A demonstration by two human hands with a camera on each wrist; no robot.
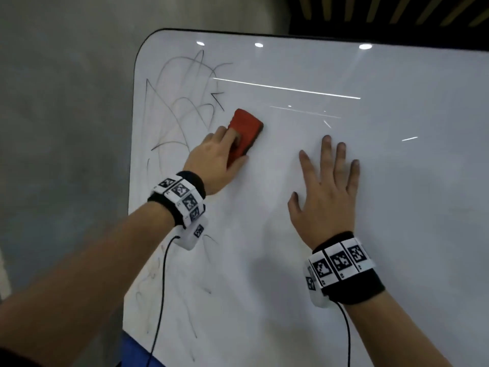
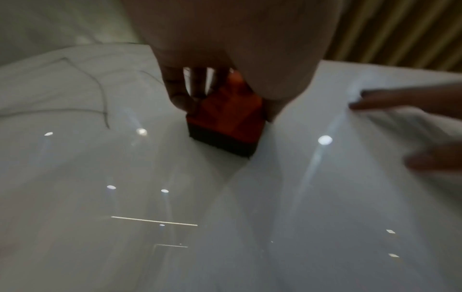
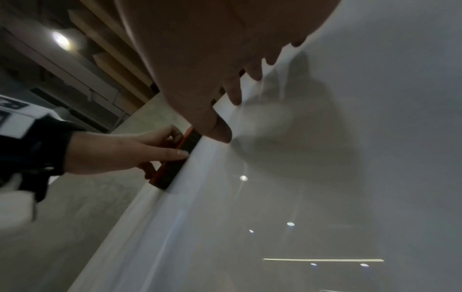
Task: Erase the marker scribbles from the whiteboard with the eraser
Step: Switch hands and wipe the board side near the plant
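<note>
The left hand point(image 1: 211, 160) gripped the red eraser point(image 1: 244, 133), fingers curled over its far edge and thumb along its near side, with the dark felt face pressed flat on the whiteboard point(image 1: 344, 207). The eraser sat just right of the black marker scribbles point(image 1: 182, 102) that filled the board's upper left corner; fainter strokes, perhaps half wiped, showed lower down near the left edge, though blur made them hard to read. The right hand point(image 1: 326, 186) lay flat on the board well to the right of the eraser, fingers straight and spread, holding nothing. Both wrists wore black bands with white patterned tags point(image 1: 182, 200), each trailing a thin black cable point(image 1: 161, 287).
</note>
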